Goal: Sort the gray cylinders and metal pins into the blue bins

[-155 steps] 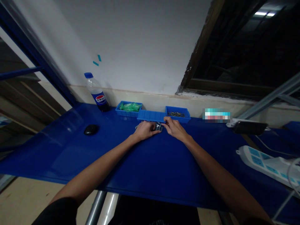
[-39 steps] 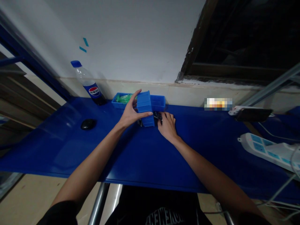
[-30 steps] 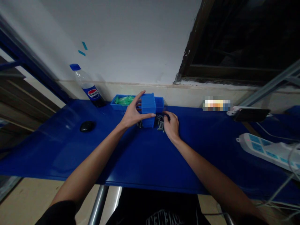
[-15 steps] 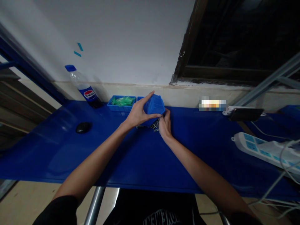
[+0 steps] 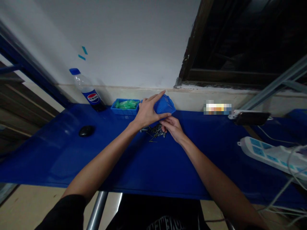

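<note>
A tilted blue bin [image 5: 165, 104] is gripped by my left hand [image 5: 148, 111], thumb along its near edge and fingers over its far side. Below the bin, a loose pile of screws and small metal parts [image 5: 157, 131] lies on the blue table [image 5: 144, 166]. My right hand [image 5: 173, 127] is at the pile's right side, just under the bin's rim, its fingers bent together; what they hold, if anything, is too small to make out. Left of my left hand sits another blue bin [image 5: 124, 111] with green packets [image 5: 126, 104] inside.
A cola bottle [image 5: 92, 95] stands at the back left, with a black mouse [image 5: 86, 130] in front of it. On the right are a phone [image 5: 252, 118], a white power strip [image 5: 271, 156] and loose cables. A wall runs behind the table.
The held bin and my left hand have moved slightly right. My right hand has shifted right and turned, and more metal parts show spread on the table.
</note>
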The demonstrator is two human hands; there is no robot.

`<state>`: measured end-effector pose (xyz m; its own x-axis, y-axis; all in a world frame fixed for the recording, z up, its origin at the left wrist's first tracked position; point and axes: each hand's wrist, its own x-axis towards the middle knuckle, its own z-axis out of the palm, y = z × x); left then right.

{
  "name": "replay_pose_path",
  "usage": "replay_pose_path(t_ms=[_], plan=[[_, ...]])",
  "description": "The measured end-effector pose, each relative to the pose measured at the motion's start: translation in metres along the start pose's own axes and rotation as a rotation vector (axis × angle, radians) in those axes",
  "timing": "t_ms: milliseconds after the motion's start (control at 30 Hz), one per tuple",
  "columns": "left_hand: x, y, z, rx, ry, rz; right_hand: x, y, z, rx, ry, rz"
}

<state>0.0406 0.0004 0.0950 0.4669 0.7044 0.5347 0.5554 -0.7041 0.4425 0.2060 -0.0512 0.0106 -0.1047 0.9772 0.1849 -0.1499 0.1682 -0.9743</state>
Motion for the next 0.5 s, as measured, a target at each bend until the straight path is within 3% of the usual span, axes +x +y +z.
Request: replay_pose_path(t_ms=[100, 267, 300, 400, 500], plan=[[-0.002, 0.003, -0.003, -0.043, 0.055, 0.023, 0.0, -0.005, 0.005, 0.092, 0.032, -0.021], [-0.02, -0.01, -0.005, -0.13, 0.391, -0.054, 0.006, -0.023, -0.004, 0.081, 0.193, -0.123], [-0.025, -0.014, -0.003, -0.1, 0.392, -0.077, 0.009, -0.028, -0.011, 0.036, 0.226, -0.159], [-0.039, -0.026, 0.009, 0.097, 0.097, -0.014, 0.018, -0.041, -0.036, -0.238, 0.255, -0.255], [-0.049, -0.027, 0.024, 0.286, -0.126, -0.031, 0.023, -0.048, -0.063, -0.71, 0.265, -0.303]])
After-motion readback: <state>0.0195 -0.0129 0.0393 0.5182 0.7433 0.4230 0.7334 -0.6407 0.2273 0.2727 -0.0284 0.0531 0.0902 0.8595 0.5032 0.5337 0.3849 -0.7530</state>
